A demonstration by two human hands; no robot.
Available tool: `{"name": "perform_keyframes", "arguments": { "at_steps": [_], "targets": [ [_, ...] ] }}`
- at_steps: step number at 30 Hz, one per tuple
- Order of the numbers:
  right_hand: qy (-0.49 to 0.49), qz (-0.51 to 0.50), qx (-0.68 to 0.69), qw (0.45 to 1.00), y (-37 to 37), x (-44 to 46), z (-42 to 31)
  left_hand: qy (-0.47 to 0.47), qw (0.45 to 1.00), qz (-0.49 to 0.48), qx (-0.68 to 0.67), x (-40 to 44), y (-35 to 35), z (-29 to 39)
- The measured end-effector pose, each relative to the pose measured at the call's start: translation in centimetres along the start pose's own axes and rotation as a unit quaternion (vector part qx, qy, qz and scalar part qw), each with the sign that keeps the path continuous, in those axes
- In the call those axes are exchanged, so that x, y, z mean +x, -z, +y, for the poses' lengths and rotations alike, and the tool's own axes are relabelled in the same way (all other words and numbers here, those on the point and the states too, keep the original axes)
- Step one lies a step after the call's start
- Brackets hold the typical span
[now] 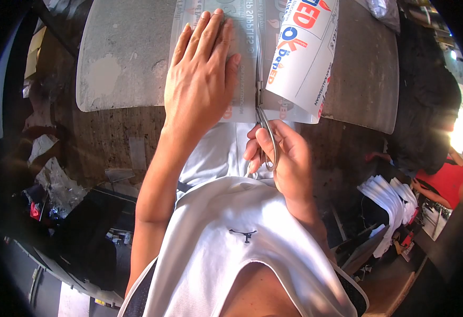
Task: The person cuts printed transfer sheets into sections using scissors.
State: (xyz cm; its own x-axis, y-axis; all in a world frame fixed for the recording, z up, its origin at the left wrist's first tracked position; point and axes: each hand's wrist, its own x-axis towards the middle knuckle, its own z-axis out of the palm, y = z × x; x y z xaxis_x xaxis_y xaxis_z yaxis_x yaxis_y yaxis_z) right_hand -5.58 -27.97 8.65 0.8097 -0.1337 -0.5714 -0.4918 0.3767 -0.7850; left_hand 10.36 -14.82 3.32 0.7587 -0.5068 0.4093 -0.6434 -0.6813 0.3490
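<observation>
A printed sheet (244, 58) lies face down on a grey work board, its lettering showing through in reverse. My left hand (202, 68) presses flat on it, fingers stretched out toward the far edge. In my right hand (287, 150) is a pair of scissors (266, 132), with fingers and thumb at the handle loops. The blades point away from me and run along a cut line in the sheet. To the right of the blades, a curled strip (305, 58) lifts up and shows its printed face with red, blue and orange lettering.
The grey board (126, 58) rests on a dark wooden table (104, 142). Clear plastic (385, 13) lies at its far right corner. Crumpled plastic (57, 179) is at the left. On the right, a person in red (443, 179) is beside stacked white cloth (387, 201).
</observation>
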Motion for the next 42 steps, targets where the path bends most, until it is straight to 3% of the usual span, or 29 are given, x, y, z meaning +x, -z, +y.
{"name": "perform_keyframes", "arguments": {
  "at_steps": [42],
  "targets": [
    [0.001,0.006,0.0,1.0,-0.4,2.6,-2.3,0.022,0.999,-0.034,-0.017,0.3,0.9,0.2]
  ]
}}
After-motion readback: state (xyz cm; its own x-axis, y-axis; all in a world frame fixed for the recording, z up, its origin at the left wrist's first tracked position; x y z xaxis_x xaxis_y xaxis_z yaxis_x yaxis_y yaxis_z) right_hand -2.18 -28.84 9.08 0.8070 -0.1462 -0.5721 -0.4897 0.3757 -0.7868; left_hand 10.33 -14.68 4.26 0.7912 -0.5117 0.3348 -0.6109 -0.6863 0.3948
